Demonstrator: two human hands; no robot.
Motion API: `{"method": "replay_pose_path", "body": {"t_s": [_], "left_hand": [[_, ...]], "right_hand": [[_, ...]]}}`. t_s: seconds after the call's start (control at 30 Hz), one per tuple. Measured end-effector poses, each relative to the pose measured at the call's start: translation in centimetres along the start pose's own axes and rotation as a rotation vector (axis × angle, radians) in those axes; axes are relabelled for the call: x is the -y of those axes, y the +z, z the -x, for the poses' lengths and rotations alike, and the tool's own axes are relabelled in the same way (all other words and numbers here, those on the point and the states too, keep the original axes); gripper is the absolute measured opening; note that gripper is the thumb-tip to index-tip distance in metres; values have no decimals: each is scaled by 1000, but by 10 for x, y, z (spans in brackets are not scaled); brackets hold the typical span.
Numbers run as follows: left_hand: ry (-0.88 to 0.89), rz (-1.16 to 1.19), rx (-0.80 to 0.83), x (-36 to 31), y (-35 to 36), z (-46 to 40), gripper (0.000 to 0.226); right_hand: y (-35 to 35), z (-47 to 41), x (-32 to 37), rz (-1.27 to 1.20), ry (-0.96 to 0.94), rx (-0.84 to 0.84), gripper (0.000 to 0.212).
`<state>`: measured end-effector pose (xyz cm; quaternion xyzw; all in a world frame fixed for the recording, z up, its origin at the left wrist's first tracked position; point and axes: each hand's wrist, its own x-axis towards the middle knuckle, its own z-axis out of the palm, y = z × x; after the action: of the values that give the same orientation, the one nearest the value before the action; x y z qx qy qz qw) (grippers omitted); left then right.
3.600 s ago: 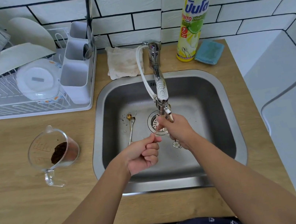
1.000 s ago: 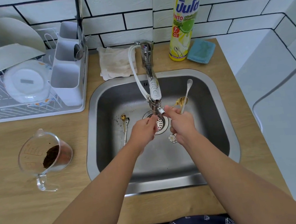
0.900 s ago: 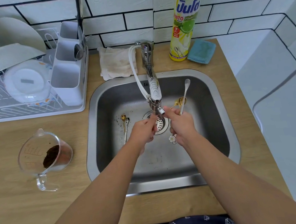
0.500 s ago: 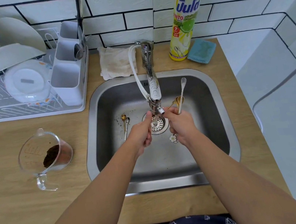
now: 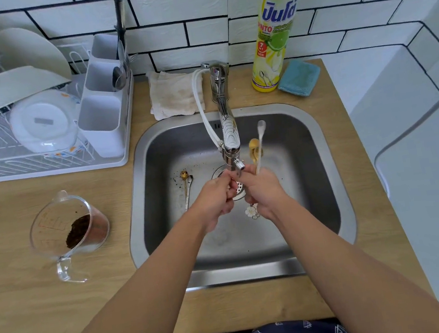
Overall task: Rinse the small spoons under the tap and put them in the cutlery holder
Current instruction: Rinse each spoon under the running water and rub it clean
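- Gripping a bundle of small spoons, my right hand [image 5: 263, 188] sits just under the tap [image 5: 228, 125] spout, over the sink [image 5: 325, 179] drain.
- From that fist a white spoon [image 5: 260, 140] and a gold spoon [image 5: 254, 148] stick up toward the sink's far edge, and a flower-shaped handle end [image 5: 251, 211] pokes out below the hand.
- My left hand [image 5: 214, 198] is curled, its fingertips meeting the right hand under the spout; I cannot tell whether it pinches a spoon there.
- Two more spoons [image 5: 186, 184] lie side by side on the sink floor, left of the drain, with dark specks around them.
- On the worktop's far left corner stands a white dish rack [image 5: 42, 171]; its cutlery holder [image 5: 104, 120] forms the rack's right end, nearest the sink, with some cutlery in the far compartments.
- Plates and a round lid [image 5: 42, 121] fill the rack.
- A clear measuring jug [image 5: 68, 231] with dark grounds sits on the worktop left of the sink.
- Behind the tap lies a stained cloth [image 5: 173, 93]; toward the far right corner stand a dish soap bottle [image 5: 276, 38] and a blue sponge [image 5: 299, 77].
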<state>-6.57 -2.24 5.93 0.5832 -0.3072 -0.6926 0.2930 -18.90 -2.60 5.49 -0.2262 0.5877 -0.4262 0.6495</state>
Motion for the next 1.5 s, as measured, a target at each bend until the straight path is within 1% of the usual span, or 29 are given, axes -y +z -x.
{"method": "replay_pose_path", "body": {"t_s": [0.07,0.13,0.23,0.27,0.3,0.37,0.43,0.47,0.53,0.6,0.67,0.7,0.8,0.93,1.0,1.1,1.2,1.23,1.3,1.37,1.4,1.43,1.5], "left_hand": [[21,47,24,2,-2,7,42],[36,34,25,8,-7,17,37],[25,4,20,21,-14,31,33],[16,2,10,23,-15,34,32],[7,4,-6,24,-15,37,32],[-4,-5,-36,23,-15,40,33],[-22,-36,-53,23,-15,40,34],[-38,-39,-55,23,-15,40,35],[-90,-9,-51,24,-15,40,38],[-176,86,-42,22,-15,40,40],[-253,212,-30,17,-13,39,43],[-270,240,-28,15,-12,37,47],[-284,228,-6,15,-11,35,52],[-288,228,51,19,-13,38,49],[-283,231,66,17,-15,37,50],[-281,228,88,18,-20,36,53],[-280,161,127,20,-21,36,55],[-257,94,106,19,-20,36,56],[-137,-168,-3,16,-17,34,58],[30,-468,-115,15,-16,30,52],[83,-538,-137,16,-16,28,47],[99,-530,-143,17,-16,26,44],[56,-335,-111,18,-17,26,43]], "right_hand": [[1,2,-6,50,4,76,29],[1,1,-6,88,3,71,28],[-4,-12,0,18,33,-111,11],[-6,-15,-1,17,44,-136,6],[-6,-15,-4,62,58,-119,4],[-3,-5,-17,177,95,6,7],[1,4,-28,177,121,110,7],[0,3,-28,150,119,110,7],[-5,-7,-23,56,108,40,10],[-7,-14,-22,-45,119,-5,12],[-4,-11,-29,-14,134,20,15],[-1,-7,-35,26,143,43,16],[-3,-4,-36,72,140,71,14],[-10,-15,-23,7,97,-20,18],[-6,-11,-28,29,124,12,21],[-4,-6,-32,68,142,78,17],[-8,-13,-21,15,97,9,13],[-7,-15,-19,7,90,-12,18],[-3,-13,-22,57,90,-46,29],[2,-11,-28,87,81,-83,26],[4,-10,-31,87,75,-91,22],[7,-9,-32,89,71,-85,17],[9,-6,-33,94,92,-21,12]]}}
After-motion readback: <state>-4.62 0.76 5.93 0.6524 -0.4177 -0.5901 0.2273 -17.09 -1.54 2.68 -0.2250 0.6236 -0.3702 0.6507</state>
